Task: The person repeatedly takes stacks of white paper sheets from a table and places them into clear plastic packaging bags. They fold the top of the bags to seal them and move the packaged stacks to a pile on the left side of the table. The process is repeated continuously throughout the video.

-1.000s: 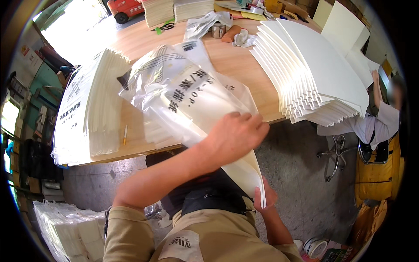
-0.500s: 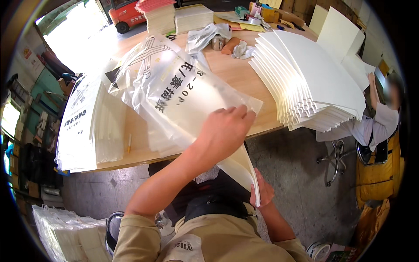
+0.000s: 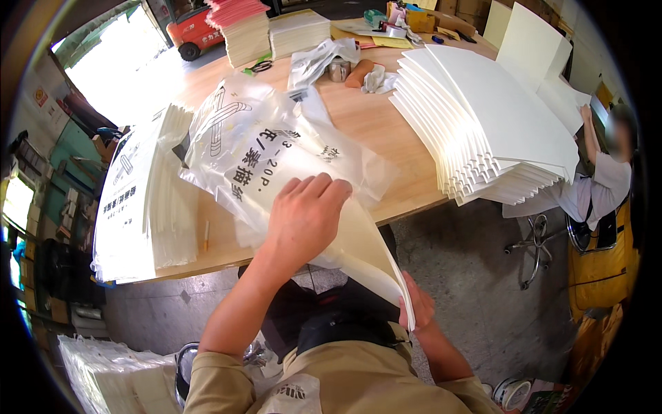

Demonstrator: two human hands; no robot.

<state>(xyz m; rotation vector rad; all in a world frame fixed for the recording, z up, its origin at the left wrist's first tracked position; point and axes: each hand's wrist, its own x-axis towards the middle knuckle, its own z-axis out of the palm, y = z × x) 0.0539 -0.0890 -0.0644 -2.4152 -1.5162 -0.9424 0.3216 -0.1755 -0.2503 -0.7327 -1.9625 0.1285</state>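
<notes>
A clear plastic bag with dark print and a line drawing lies slanted across the table's front edge. My left hand is closed on the bag near its open end, knuckles up; its fingertips are hidden. A bundle of cream paper sheets runs out of the bag toward me, bent along its length. Low on the right, my right hand grips the near end of the paper sheets, thumb on one side. The fingers beneath are partly hidden.
A fanned pile of white sheets stands on the wooden table at right. At left is a stack of printed bags. Behind are scissors, a metal can and paper stacks. A co-worker sits at far right.
My left hand has moved left along the bag, and the bag has shifted left with it. More of the paper shows. My right hand has barely moved.
</notes>
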